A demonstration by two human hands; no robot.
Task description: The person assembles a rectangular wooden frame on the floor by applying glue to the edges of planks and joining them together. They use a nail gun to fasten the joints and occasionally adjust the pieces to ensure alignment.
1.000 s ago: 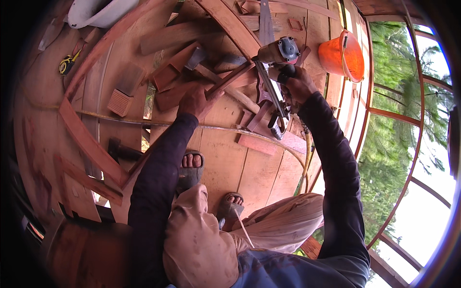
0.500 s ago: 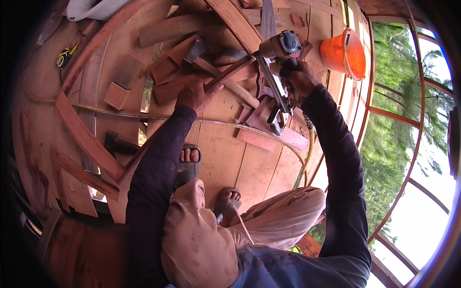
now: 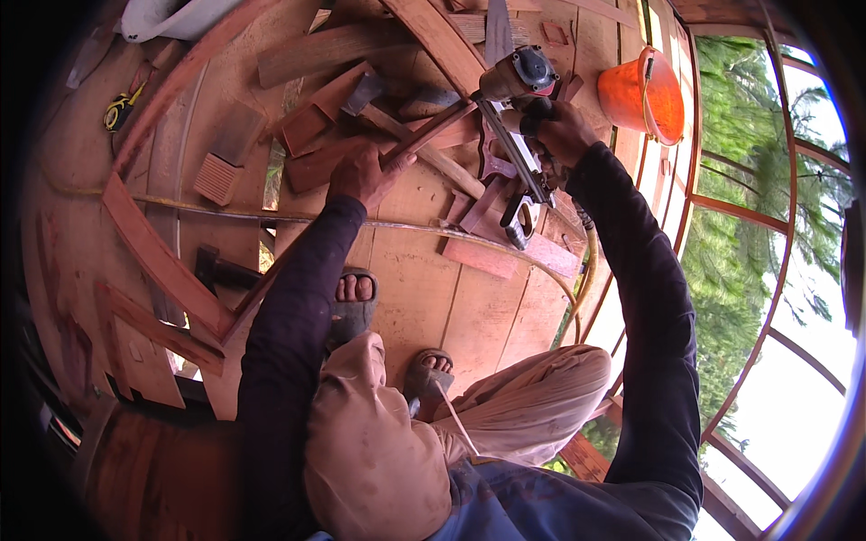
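Observation:
My left hand (image 3: 363, 175) is closed around the near rail of a large reddish wooden frame (image 3: 433, 128). In my right hand (image 3: 566, 135) is the grip of a nail gun (image 3: 517, 74), its long slanted magazine reaching back toward me. The gun's nose sits at or very close to the frame's corner; exact contact is hidden. Beneath the frame lie a hammer (image 3: 386, 121) with a wooden handle, several wood offcuts (image 3: 311, 122) and a handsaw (image 3: 498, 34), partly covered by the gun.
An orange bucket (image 3: 639, 97) stands at the far right, by the open side with trees beyond. A yellowish hose (image 3: 415, 227) crosses the plank floor. A dark hammer-like tool (image 3: 221, 270) lies left, a yellow tape measure (image 3: 117, 112) farther off, and a white tub (image 3: 171, 16) behind.
The nail gun and my right hand have shifted slightly to the left and away from me. My left hand keeps its hold on the frame.

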